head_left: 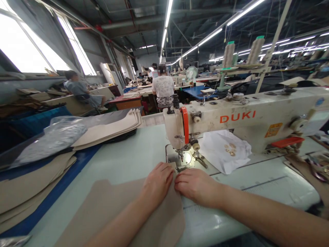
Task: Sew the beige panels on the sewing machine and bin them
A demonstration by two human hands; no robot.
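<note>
A large beige panel [115,202], cut in a curved shape, lies flat on the pale green sewing table [123,154]. Its narrow far corner is just in front of the presser foot of a white sewing machine [246,120]. My left hand [159,181] rests over that corner, fingers curled and closed on its edge. Close beside it, my right hand [196,187] has its fingers bent together at the panel's right edge, pinching it. The fingertips of both hands are partly hidden. A metal needle plate [186,158] shows just beyond them.
Stacked beige panels [110,128] and a clear plastic bag [59,137] lie at the left. White paper [218,151] holding small gold-coloured metal pieces [230,151] is under the machine arm. Thread cones [228,55] stand behind. A seated person [163,87] is farther off.
</note>
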